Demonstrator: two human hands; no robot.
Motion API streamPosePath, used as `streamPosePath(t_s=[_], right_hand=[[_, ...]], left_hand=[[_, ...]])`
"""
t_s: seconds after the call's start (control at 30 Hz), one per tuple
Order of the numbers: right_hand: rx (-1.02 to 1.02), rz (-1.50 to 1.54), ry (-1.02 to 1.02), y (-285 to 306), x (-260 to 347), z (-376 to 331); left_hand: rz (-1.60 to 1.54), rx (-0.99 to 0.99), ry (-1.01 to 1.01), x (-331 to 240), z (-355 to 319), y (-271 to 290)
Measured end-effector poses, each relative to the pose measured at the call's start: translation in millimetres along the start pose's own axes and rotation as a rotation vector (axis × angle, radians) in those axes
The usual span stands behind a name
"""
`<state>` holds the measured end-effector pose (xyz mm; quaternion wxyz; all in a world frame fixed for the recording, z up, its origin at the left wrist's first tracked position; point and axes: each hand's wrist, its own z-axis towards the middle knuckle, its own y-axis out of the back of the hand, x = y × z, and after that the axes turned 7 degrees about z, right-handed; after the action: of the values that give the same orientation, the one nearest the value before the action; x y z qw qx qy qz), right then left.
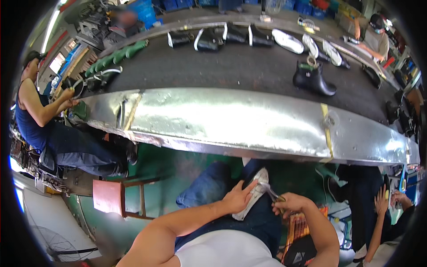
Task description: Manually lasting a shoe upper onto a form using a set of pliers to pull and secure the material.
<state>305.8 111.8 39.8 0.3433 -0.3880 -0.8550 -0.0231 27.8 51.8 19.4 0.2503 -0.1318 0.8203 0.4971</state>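
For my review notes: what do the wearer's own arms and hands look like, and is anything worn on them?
Both the left hand and right hand are ungloved. The forearms are bare, with no sleeves, watch or cables visible. A white top covers the torso.

This is a footwear workshop. Black boots (312,81), some showing pale soles (288,42), stand or lie along a long metal-edged bench (222,118). Workers (32,115) are at its left end and far side. Blue crates (170,5) stand behind it, a strip light (50,31) shines at the upper left, and the floor (151,161) is green.
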Motion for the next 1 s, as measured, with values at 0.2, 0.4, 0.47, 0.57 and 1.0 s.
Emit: streamPosePath(t_s=[0.2,0.4,0.47,0.57,1.0], right_hand=[[-0.349,-0.244,0.184,-34,17,4],[-0.456,-0.526,0.467,-22,33,34],[-0.413,-0.749,0.503,-28,48,30],[-0.474,-0.727,0.367,-24,49,32],[-0.448,-0.61,0.384,-57,12,8]], left_hand=[[-0.013,0.044,0.0,1,-14,2],[0.1,0.019,-0.089,10,3,5],[0.164,-0.105,-0.146,22,8,-5],[0.098,0.024,0.005,0,3,22],[-0.55,0.212,0.235,7,2,26]])
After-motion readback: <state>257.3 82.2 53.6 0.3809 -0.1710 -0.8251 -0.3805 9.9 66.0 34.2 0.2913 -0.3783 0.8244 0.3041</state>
